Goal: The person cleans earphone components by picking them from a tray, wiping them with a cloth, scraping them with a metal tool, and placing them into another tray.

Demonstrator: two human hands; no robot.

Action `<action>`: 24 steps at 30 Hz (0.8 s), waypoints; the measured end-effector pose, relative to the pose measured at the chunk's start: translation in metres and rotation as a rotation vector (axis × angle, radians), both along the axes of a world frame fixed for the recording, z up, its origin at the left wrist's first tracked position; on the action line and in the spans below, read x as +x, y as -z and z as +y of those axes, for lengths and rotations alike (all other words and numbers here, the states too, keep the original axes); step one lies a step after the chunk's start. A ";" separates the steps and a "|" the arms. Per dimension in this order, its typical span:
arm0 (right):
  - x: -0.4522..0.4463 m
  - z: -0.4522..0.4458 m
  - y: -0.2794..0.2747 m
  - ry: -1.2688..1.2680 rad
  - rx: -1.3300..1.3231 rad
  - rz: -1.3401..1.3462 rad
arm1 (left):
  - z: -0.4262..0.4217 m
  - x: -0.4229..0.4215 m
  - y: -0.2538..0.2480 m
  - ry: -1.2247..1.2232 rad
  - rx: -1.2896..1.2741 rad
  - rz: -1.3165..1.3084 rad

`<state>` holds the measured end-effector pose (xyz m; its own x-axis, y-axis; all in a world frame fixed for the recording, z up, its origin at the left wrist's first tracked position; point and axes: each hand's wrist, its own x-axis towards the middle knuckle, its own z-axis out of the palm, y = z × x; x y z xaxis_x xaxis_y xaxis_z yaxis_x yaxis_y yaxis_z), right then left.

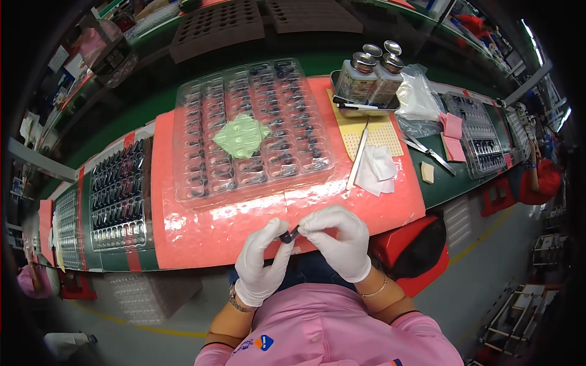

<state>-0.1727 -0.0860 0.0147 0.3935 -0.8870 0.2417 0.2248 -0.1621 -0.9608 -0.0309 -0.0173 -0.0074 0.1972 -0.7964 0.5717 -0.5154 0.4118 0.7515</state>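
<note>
Both of my hands wear white gloves and meet just in front of the pink mat (293, 210). A small dark part (285, 237) is pinched between the thumb and fingers of my left hand (264, 259). My right hand (339, 235) pinches another end or piece of dark material (295, 232) right beside it; whether the two are one piece I cannot tell. Beyond my hands lies a large clear plastic tray (210, 194) filled with rows of small dark parts. A pale green molded piece (242, 136) rests on top of that tray.
To the right are tweezers (358, 155), a crumpled white tissue (376, 169), a dotted yellow sheet (384, 137), scissors (430, 154) and two metal-topped bottles (369, 76) in a holder. More trays of dark parts (122, 189) stand left. Another person in red (542, 183) sits far right.
</note>
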 end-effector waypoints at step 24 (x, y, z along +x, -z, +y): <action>-0.069 -0.101 -0.007 0.571 -0.483 0.627 | -0.010 0.011 -0.004 0.165 0.357 0.684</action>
